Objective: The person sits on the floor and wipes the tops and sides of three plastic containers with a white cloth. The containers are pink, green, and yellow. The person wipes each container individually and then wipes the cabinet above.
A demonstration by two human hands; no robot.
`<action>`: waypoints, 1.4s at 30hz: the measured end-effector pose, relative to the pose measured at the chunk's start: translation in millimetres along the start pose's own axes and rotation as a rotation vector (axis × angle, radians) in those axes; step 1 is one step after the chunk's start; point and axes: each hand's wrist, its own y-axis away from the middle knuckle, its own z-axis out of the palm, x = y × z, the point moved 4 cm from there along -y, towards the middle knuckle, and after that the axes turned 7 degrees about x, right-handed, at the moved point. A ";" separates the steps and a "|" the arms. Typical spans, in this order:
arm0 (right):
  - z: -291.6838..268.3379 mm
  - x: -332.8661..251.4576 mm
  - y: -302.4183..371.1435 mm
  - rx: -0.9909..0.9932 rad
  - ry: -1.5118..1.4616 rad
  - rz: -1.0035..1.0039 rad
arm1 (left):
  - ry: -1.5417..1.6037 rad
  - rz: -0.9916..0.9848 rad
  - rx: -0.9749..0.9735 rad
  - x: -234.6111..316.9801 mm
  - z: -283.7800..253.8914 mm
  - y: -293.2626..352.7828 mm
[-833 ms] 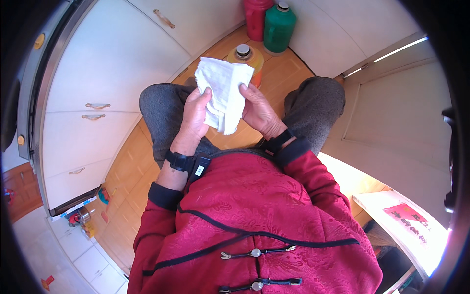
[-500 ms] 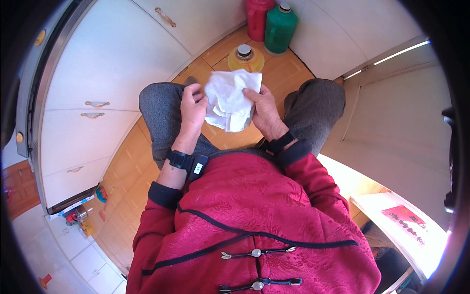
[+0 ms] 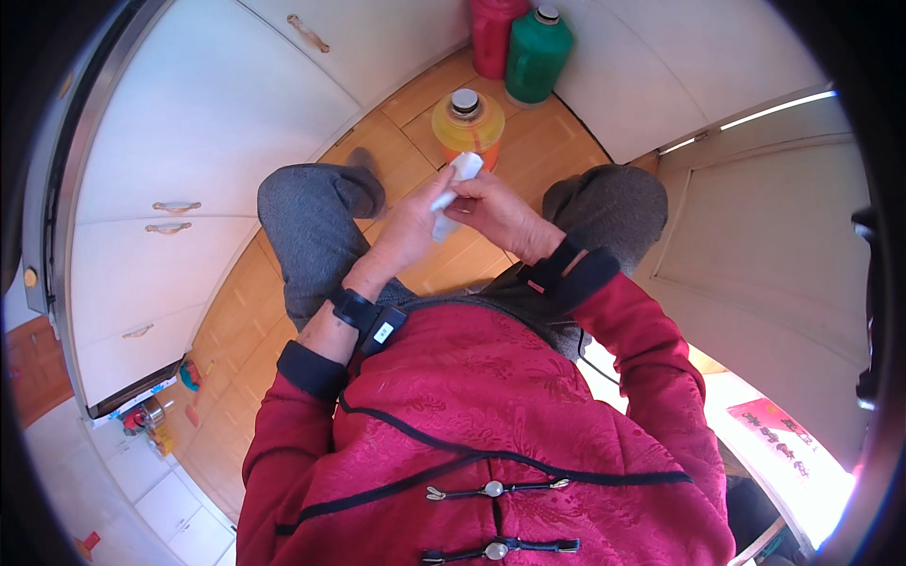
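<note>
A white cloth (image 3: 464, 168), bunched into a narrow fold, is held between my two hands over the gap between my knees. My left hand (image 3: 415, 224) is closed round its left side, with the fingers partly hidden behind it. From the right, my right hand (image 3: 497, 209) pinches the cloth near its middle, and a loose end hangs below the fingers. Just beyond the cloth, a yellow and orange flask-shaped container (image 3: 468, 124) with a silvery cap stands upright on the floor; the cloth overlaps its lower part in view.
A green flask (image 3: 539, 58) and a red one (image 3: 495, 38) stand in the far corner. White cabinets (image 3: 170, 123) line the left; a pale panel (image 3: 755, 217) stands on the right. My grey-trousered knees flank my hands. A red-printed white sheet (image 3: 779, 434) lies lower right.
The cloth was spread flat between my hands and is now folded into a narrow bunch. My hands have come together, the left one moving right.
</note>
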 end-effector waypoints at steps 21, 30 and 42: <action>-97.5 37.7 -142.0 0.404 0.527 -0.095 | -0.251 0.107 0.023 -20.0 13.1 -162.3; -101.0 54.6 -144.9 0.341 0.518 -0.101 | -0.159 0.016 -0.093 -30.7 10.8 -190.2; -94.2 57.3 -149.7 0.285 0.563 -0.058 | 0.116 -0.197 0.318 -65.2 20.5 -191.9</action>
